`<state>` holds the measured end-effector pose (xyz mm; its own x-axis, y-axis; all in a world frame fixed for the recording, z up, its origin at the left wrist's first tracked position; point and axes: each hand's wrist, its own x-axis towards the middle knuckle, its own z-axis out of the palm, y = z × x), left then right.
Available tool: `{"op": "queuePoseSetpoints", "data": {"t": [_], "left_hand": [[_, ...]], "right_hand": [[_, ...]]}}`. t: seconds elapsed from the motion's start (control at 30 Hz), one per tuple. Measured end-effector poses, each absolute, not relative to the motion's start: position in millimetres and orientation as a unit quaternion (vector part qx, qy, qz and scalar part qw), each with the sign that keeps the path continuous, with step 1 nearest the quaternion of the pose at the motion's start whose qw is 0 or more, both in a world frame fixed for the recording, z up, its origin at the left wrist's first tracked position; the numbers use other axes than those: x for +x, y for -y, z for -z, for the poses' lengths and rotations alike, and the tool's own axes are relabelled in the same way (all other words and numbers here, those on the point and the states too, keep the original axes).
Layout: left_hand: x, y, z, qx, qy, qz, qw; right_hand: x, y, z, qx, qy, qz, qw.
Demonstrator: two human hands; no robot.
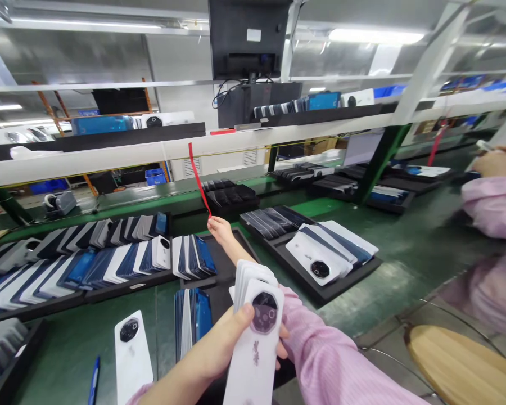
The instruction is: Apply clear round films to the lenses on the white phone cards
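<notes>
Gripping panels [251, 371] with seemingly unreadable lettering [256, 351] is the left hand [225, 337]; the right hand [221, 230] pinches red ribbon [199, 182].

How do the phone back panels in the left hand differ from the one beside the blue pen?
The held stack has several panels; the lone panel is single. The held stack is gripped by the left hand; the lone panel lies on the green table. Both are white.
</notes>
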<state>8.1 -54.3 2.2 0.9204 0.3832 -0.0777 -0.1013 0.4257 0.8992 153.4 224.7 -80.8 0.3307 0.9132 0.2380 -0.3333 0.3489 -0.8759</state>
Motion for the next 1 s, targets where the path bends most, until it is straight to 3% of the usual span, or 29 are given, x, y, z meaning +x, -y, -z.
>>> {"op": "queuePoseSetpoints", "data": {"t": [0.4,1.0], "left_hand": [[15.7,56.9,4.8,0.518,-0.204,-0.148,0.817],[18.7,51.3,7.8,0.535,-0.175,-0.146,0.814]], "right_hand": [[167.7,-212.0,83.8,-0.304,0.295,-0.463,0.779],[177.6,-214.7,87.7,-0.374,0.312,-0.295,0.822]]}}
